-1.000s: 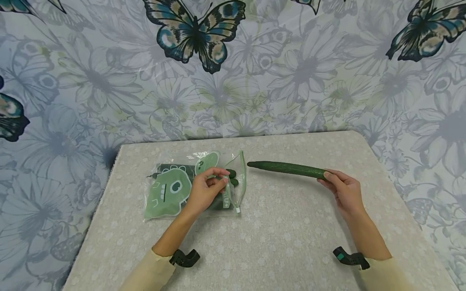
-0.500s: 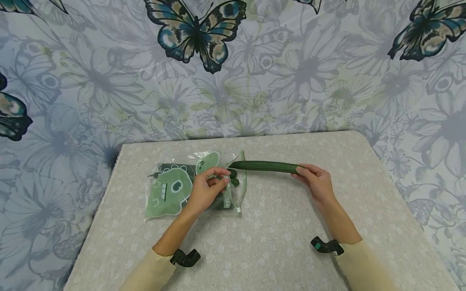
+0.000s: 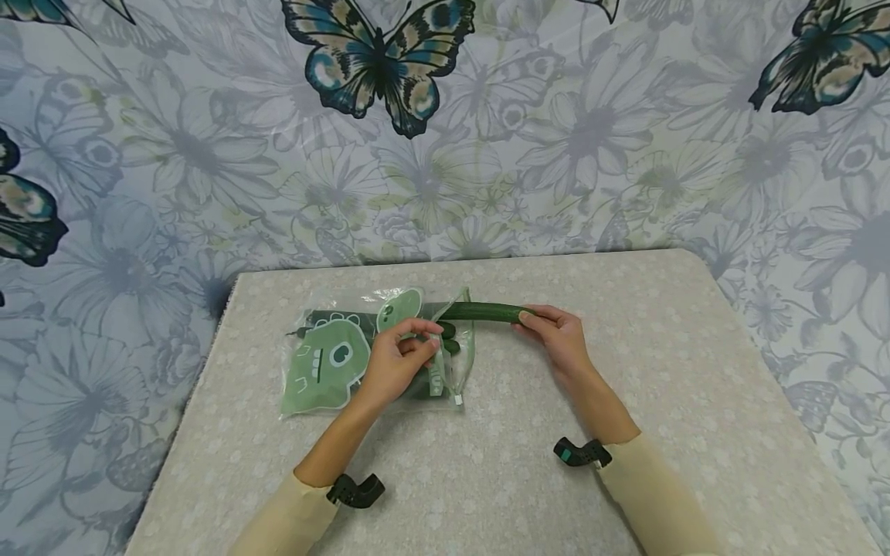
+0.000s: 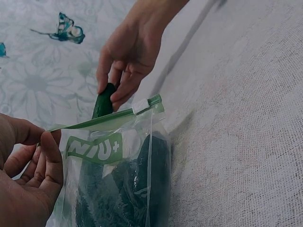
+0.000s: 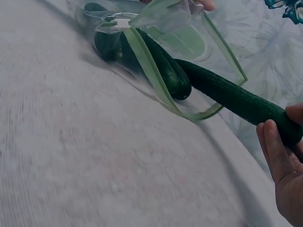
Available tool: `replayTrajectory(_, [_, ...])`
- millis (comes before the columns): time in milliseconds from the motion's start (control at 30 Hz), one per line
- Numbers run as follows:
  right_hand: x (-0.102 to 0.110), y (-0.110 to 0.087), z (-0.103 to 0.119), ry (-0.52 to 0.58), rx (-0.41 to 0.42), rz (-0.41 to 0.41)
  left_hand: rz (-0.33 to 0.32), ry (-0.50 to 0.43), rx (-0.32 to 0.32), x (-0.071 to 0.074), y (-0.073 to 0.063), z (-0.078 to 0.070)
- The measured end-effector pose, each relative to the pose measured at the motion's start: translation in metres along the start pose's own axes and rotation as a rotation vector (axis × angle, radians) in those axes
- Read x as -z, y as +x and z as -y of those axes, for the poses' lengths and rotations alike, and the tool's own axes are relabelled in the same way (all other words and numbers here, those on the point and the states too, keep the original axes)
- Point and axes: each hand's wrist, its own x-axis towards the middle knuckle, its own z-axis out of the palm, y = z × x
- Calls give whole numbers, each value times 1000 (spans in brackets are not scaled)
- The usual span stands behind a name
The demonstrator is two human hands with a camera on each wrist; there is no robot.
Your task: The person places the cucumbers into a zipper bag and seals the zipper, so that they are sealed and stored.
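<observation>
A clear zip bag [image 3: 327,371] with a green cartoon print and a green slider strip lies on the table, its mouth facing right. My left hand [image 3: 396,359] pinches the upper edge of that mouth between thumb and fingers, lifting it apart from the lower edge. Several cucumbers [image 5: 163,66] lie inside. My right hand [image 3: 556,336] grips the right end of another cucumber [image 3: 487,311], whose far end is inside the bag through the mouth. In the right wrist view this cucumber [image 5: 232,97] slants between the two green strips. A white slider [image 4: 140,106] sits at one strip's end.
A light patterned cloth covers the table [image 3: 514,463]. Behind its far edge rises a backdrop [image 3: 556,154] printed with flowers and butterflies. Black camera mounts [image 3: 582,452] are strapped to both wrists.
My right hand has moved left, sliding the cucumber from outside the bag in through its mouth. My left hand has kept its pinch on the bag's edge.
</observation>
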Motion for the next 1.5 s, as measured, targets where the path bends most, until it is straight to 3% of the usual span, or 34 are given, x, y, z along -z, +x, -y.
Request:
replayTrajectory(733, [-64, 27, -22, 49, -120, 123, 6, 21, 1, -1, 1, 0])
replayTrajectory(900, [-74, 31, -24, -16, -83, 123, 3, 24, 3, -2, 2, 1])
replayTrajectory(1000, [-78, 33, -26, -117, -23, 107, 7, 26, 0, -2, 3, 1])
replayTrajectory(1233, [-91, 36, -32, -589, 160, 34, 16, 7, -11, -1, 3, 0])
replayTrajectory(1367, [-101, 35, -32, -716, 215, 74, 15, 1, -1, -1, 2, 1])
replayTrajectory(1500, [-105, 34, -32, -766, 250, 128, 8, 7, 4, -1, 2, 2])
